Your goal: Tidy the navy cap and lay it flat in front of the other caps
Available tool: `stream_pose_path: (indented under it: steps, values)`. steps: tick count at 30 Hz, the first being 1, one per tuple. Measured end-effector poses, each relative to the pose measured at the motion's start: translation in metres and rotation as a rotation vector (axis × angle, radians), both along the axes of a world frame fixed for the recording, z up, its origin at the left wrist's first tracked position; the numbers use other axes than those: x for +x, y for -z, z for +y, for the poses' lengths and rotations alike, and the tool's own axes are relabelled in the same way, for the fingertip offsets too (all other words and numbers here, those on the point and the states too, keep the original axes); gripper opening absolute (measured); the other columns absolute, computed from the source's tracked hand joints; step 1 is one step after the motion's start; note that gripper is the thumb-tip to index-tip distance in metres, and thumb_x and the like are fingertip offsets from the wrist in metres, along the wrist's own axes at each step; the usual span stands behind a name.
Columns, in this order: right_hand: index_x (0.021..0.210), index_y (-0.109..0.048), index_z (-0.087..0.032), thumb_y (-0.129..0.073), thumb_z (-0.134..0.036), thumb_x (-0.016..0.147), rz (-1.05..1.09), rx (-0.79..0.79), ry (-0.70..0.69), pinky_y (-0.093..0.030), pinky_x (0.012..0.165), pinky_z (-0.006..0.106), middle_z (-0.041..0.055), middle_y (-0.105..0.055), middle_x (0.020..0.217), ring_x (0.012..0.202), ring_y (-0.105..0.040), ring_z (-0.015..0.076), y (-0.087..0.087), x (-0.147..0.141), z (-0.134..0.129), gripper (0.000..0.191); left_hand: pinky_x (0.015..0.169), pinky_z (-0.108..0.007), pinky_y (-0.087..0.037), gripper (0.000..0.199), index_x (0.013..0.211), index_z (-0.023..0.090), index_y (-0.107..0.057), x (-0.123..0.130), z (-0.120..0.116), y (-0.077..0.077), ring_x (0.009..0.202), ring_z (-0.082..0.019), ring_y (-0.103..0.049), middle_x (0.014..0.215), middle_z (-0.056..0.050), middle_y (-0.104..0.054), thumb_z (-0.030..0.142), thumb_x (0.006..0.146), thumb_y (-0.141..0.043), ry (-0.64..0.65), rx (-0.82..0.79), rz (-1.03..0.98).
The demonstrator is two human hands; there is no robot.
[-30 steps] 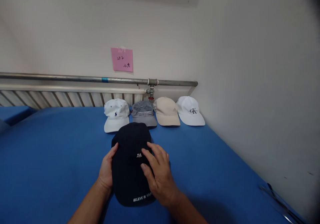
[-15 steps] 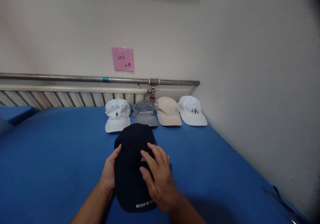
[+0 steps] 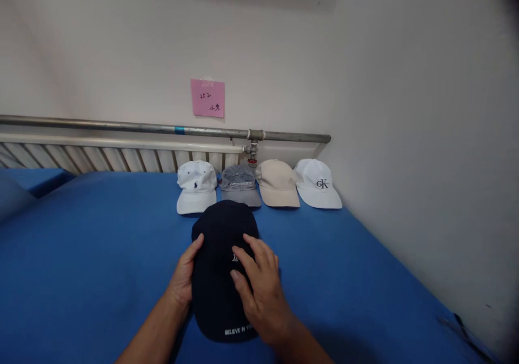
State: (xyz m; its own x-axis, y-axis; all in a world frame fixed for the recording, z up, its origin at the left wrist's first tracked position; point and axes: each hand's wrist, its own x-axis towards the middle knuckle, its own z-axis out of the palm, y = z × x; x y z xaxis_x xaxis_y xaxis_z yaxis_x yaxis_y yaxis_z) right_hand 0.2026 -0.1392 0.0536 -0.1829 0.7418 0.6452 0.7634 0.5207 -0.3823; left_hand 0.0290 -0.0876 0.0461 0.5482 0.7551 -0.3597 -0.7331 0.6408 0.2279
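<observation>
A dark navy cap (image 3: 221,293) with white lettering on its brim is held above the blue surface, brim toward me. My left hand (image 3: 184,275) grips its left edge, thumb on top and the other fingers hidden beneath. Over the cap's right side lies my right hand (image 3: 263,288), its fingers spread and touching the crown, partly covering a small white logo. Behind the cap stand a white cap (image 3: 197,199) with a small dark emblem, a grey cap (image 3: 239,184), a beige cap (image 3: 278,183) and a white cap with black letters (image 3: 316,191), side by side.
The blue surface (image 3: 101,256) meets a pale wall on the right. Metal pipes (image 3: 141,127) and a white radiator (image 3: 109,158) run along its back. A pink note (image 3: 207,99) is stuck on the back wall. Dark cord-like things (image 3: 466,334) lie at the lower right.
The view has shifted slightly, so the caps, note and pipes appear a little further right. Both hands keep nearly the same hold on the navy cap.
</observation>
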Motion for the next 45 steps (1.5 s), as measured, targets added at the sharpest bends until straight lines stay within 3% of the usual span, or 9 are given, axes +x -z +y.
stream_pose_path:
  steps: [8,14,18,25,28,32,37,40,45]
  values:
    - [0.124,-0.059,-0.026,-0.049,-0.026,0.093,0.213,-0.043,0.032,-0.040,0.105,0.051,0.0091,-0.052,0.139,0.130,-0.045,0.0279,0.002,0.011,0.008,0.033,0.103,-0.051,-0.043,0.042,0.117,0.010,-0.069,0.001,0.002,0.005,0.107,-0.034,-0.066,0.103,-0.017,-0.074,0.039,0.091,-0.055,-0.017,0.052,-0.031]
    - [0.113,-0.066,-0.023,-0.052,-0.035,0.089,0.684,-0.358,0.111,-0.038,0.109,0.047,0.0088,-0.057,0.135,0.129,-0.048,0.0261,0.001,0.028,0.024,0.030,0.108,-0.048,-0.040,0.032,0.098,0.013,-0.078,-0.001,0.002,0.011,0.109,-0.032,-0.065,0.096,-0.015,-0.076,0.034,0.091,-0.055,-0.091,0.055,-0.013]
    - [0.115,-0.066,-0.024,-0.051,-0.039,0.088,0.935,-0.607,0.131,-0.045,0.100,0.045,0.0072,-0.065,0.122,0.115,-0.059,0.0257,0.001,0.029,0.027,0.034,0.109,-0.047,-0.038,0.037,0.098,0.015,-0.078,-0.003,0.003,0.013,0.111,-0.031,-0.064,0.096,-0.013,-0.076,0.038,0.093,-0.050,-0.048,0.103,-0.059]
    - [0.110,-0.068,-0.026,-0.055,-0.036,0.086,0.970,-0.622,0.126,-0.047,0.096,0.043,0.0050,-0.070,0.112,0.108,-0.062,0.0253,0.001,0.026,0.028,0.029,0.110,-0.044,-0.038,0.046,0.103,0.018,-0.077,-0.007,0.003,0.006,0.111,-0.029,-0.065,0.096,-0.012,-0.077,0.043,0.096,-0.039,-0.032,0.160,-0.095]
    - [0.110,-0.065,-0.026,-0.053,-0.032,0.088,0.866,-0.503,0.094,-0.048,0.096,0.042,0.0063,-0.067,0.117,0.112,-0.061,0.0245,-0.001,0.025,0.023,0.026,0.108,-0.046,-0.040,0.050,0.111,0.017,-0.074,-0.005,-0.001,-0.002,0.112,-0.031,-0.064,0.099,-0.014,-0.076,0.047,0.096,-0.037,-0.051,0.133,0.006]
    - [0.113,-0.059,-0.023,-0.057,-0.029,0.087,0.418,-0.072,-0.104,-0.043,0.102,0.045,0.0103,-0.058,0.129,0.123,-0.052,0.0254,-0.008,0.020,0.005,0.027,0.106,-0.047,-0.041,0.049,0.114,0.015,-0.072,-0.002,-0.005,-0.012,0.110,-0.031,-0.065,0.100,-0.014,-0.076,0.047,0.096,-0.039,-0.127,0.096,0.085]
    - [0.120,-0.055,-0.024,-0.067,-0.057,0.076,-0.126,0.132,-0.441,-0.040,0.104,0.043,0.0093,-0.060,0.129,0.123,-0.050,0.0277,-0.017,0.003,-0.021,0.057,0.105,-0.047,-0.043,0.053,0.111,0.011,-0.073,-0.001,-0.007,-0.017,0.108,-0.032,-0.066,0.098,-0.015,-0.076,0.047,0.097,-0.037,-0.165,0.052,0.109]
    - [0.125,-0.055,-0.027,-0.065,-0.036,0.077,-0.268,0.119,-0.384,-0.038,0.102,0.046,0.0079,-0.057,0.135,0.124,-0.048,0.0306,-0.014,-0.007,-0.028,0.050,0.104,-0.045,-0.044,0.053,0.110,0.010,-0.073,-0.003,-0.007,-0.014,0.108,-0.032,-0.066,0.097,-0.015,-0.076,0.050,0.095,-0.040,-0.149,0.060,0.110]
    - [0.131,-0.050,-0.022,-0.051,-0.010,0.061,-0.221,0.162,-0.232,-0.033,0.103,0.048,0.0127,-0.048,0.142,0.130,-0.039,0.0324,-0.004,-0.004,-0.026,0.071,0.106,-0.044,-0.042,0.049,0.103,0.012,-0.075,-0.013,-0.006,-0.011,0.112,-0.030,-0.064,0.098,-0.014,-0.076,0.042,0.096,-0.036,-0.158,0.161,0.022]
